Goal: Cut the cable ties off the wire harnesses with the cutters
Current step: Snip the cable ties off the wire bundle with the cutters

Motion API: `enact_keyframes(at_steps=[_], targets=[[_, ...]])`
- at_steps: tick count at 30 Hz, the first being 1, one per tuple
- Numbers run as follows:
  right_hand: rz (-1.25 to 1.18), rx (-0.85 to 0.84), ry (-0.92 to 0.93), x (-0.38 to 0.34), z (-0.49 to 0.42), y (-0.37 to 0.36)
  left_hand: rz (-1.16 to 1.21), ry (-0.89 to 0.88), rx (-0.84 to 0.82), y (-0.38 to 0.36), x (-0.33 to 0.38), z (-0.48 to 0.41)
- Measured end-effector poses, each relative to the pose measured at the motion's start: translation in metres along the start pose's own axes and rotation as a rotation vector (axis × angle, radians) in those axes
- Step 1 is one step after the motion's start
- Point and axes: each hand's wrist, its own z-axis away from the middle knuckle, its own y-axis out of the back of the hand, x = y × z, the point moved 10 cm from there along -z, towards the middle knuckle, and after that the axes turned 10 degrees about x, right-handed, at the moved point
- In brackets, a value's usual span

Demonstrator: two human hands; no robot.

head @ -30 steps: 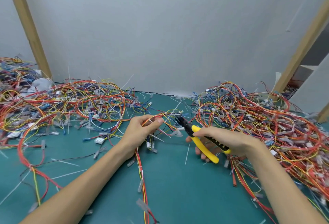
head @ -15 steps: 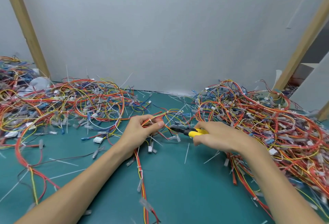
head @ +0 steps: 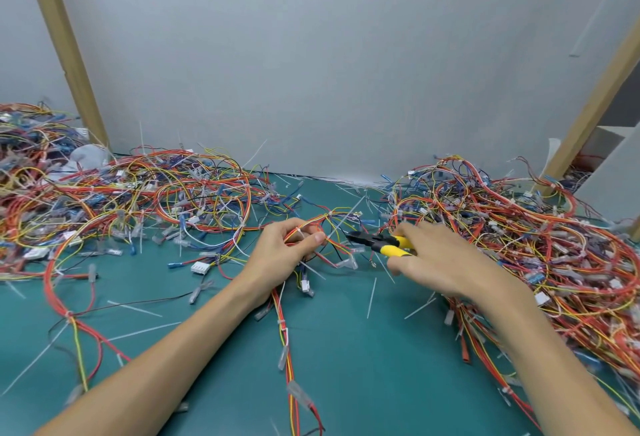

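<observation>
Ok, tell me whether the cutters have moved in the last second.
Yes. The cutters in the right hand have swung level; their yellow handles rose away from the loose tie on the mat.

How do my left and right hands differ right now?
The left hand pinches a wire harness; the right hand grips the yellow-handled cutters. The cutters' tip points toward the left hand, away from the right hand. Both are bare, over the green table.

left grip [head: 287, 252]: bare | right grip [head: 443, 262]: bare | forearms [head: 166, 349]: bare (both, to frame edge)
</observation>
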Motion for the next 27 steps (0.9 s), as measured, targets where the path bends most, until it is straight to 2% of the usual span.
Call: enact_keyframes(at_steps=[6, 11, 21, 27], targets=[[-0.236, -0.119, 0.008, -0.016, 0.007, -0.001, -0.02, -0.016, -0.002, 0.0, 0.003, 0.002], [-0.173, -0.125, 0.017, -0.017, 0.003, -0.02, -0.015, -0.023, 0.004, 0.0, 0.006, 0.004], [-0.25, 0.023, 0.034, -0.022, -0.004, -0.034, 0.01, -0.052, -0.011, 0.0, 0.012, 0.005], [-0.276, 0.257, 0.114, -0.036, 0.002, -0.023, 0.026, -0.039, -0.03, -0.001, 0.011, 0.005]])
